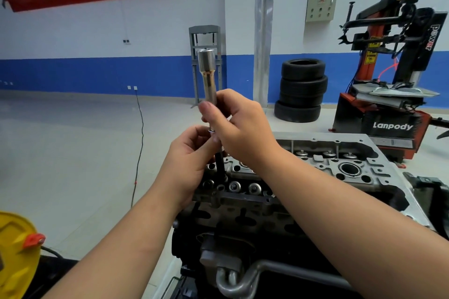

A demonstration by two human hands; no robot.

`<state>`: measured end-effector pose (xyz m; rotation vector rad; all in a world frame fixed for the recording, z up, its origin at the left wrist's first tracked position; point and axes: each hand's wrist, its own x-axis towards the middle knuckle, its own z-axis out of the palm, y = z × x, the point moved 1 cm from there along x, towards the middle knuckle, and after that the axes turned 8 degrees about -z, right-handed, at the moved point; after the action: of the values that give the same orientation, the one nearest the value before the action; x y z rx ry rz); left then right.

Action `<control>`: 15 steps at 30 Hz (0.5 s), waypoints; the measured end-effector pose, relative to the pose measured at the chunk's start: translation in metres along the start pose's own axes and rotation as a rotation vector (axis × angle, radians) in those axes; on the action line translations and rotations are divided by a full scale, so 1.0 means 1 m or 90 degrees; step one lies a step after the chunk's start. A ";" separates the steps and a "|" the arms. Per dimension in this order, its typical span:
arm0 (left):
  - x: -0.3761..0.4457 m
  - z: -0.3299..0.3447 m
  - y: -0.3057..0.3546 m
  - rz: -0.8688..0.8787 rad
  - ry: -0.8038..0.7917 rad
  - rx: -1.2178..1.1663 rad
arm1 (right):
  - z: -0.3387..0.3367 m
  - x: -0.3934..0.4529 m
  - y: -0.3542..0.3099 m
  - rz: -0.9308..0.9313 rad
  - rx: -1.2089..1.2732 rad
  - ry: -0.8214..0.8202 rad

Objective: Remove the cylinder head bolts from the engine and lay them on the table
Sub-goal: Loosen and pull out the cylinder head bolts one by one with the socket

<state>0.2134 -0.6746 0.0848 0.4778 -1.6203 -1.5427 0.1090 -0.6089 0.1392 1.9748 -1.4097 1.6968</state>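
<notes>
Item 1: cylinder head bolt (220, 165), dark slim shank, upright, lower end at a hole in the engine (315, 177) near its left end; bolt head hidden betw. fingers.
Item 2: long socket (207, 75), bright chrome, wider at top, stands vertical above the bolt, in line w/ it.
Item 3: right hand (239, 126), fingers curled round lower part of socket, thumb to the front.
Item 4: left hand (192, 160), fingertips pinch at the socket/bolt join, just under right hand, the two touching.
Item 5: engine top, grey alu. head w/ round ports, valve tops in rows, raised rim round far side. Left edge of engine falls straight to open pale floor (73, 141); wide free room left and ahead.
Item 6: stack of tyres (301, 90) by blue-banded wall, well apart; red/black tyre changer (393, 80) to its right.
Item 7: yellow container (17, 250) at lower left, red cap; contents can't tell.
</notes>
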 end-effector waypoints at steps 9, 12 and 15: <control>-0.001 -0.004 -0.002 0.011 -0.020 -0.012 | -0.001 -0.001 0.000 -0.039 -0.012 0.013; -0.001 -0.002 -0.001 0.024 0.011 -0.020 | 0.000 -0.001 0.001 -0.047 -0.040 0.014; 0.001 -0.001 -0.003 0.000 -0.042 0.002 | 0.001 -0.001 0.002 -0.023 -0.073 -0.009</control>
<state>0.2135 -0.6764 0.0822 0.4329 -1.6723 -1.5708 0.1087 -0.6104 0.1369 1.9415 -1.4334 1.5547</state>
